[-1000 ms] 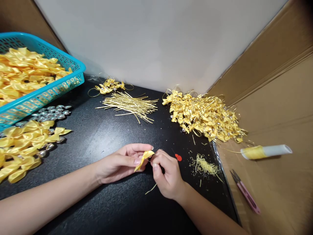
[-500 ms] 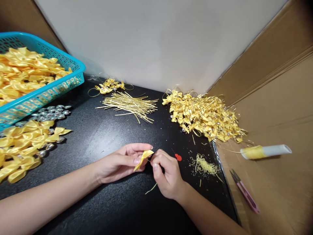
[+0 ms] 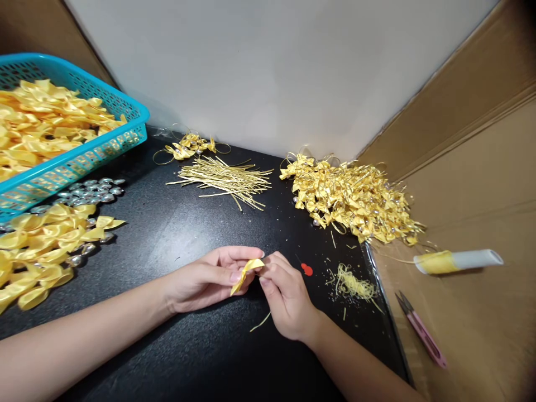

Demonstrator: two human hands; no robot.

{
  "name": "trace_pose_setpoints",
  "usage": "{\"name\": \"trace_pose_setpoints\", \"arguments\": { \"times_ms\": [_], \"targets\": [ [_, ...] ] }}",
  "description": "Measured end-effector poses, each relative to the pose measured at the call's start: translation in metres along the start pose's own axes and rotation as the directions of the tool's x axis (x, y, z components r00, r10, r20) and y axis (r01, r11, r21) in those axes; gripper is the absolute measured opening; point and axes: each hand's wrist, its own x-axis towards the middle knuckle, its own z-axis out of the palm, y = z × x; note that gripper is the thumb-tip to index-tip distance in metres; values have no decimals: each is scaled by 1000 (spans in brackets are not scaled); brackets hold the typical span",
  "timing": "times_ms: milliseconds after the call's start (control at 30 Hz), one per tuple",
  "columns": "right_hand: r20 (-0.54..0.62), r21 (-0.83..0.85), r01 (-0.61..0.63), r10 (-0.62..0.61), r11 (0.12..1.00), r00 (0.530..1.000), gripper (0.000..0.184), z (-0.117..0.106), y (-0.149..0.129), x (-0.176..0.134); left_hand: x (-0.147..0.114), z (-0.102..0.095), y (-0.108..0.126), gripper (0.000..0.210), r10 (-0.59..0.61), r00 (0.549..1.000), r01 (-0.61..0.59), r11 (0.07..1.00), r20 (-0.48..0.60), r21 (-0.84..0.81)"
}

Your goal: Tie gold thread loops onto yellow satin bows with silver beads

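A yellow satin ribbon bow (image 3: 243,276) is pinched between the thumb and fingers of my left hand (image 3: 205,282), just above the black tabletop. Close against the bow's right side, my right hand (image 3: 290,301) is closed, thumb against curled fingers. From under it a thin yellow thread (image 3: 260,322) hangs down to the left; its upper part and whatever else is between the fingertips are hidden. Just right of that hand lies a small red piece (image 3: 307,269), apparently with a needle.
A blue basket (image 3: 104,146) of yellow bows stands at left, with loose bows (image 3: 54,240) and silver beads (image 3: 94,191) before it. Gold cords (image 3: 226,181) lie mid-table. Finished-looking beaded bows (image 3: 352,195) are heaped at right, near thread scraps (image 3: 354,285), pink snips (image 3: 421,329) and a thread tube (image 3: 456,261).
My right hand has come slightly closer to the bow, and the short line of thread between them no longer shows. My left hand keeps its hold. The view has shifted a little.
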Motion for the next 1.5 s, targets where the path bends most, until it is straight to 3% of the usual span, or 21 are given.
{"name": "trace_pose_setpoints", "arguments": {
  "times_ms": [433,800,1167,1500],
  "targets": [
    [-42,-138,3,-9,990,999,25,-2,3,0,2,1,1,40,29,976,-9,996,-217,93],
    [-19,-198,-13,9,980,1000,23,-5,2,3,3,3,2,34,48,981,-43,999,-187,30],
    [-66,-130,34,-43,991,997,19,-5,3,2,1,1,2,33,38,991,-35,999,-132,30],
    [-40,-141,22,-28,990,999,19,-6,2,3,1,1,1,33,44,994,-39,998,-100,49]
  ]
}}
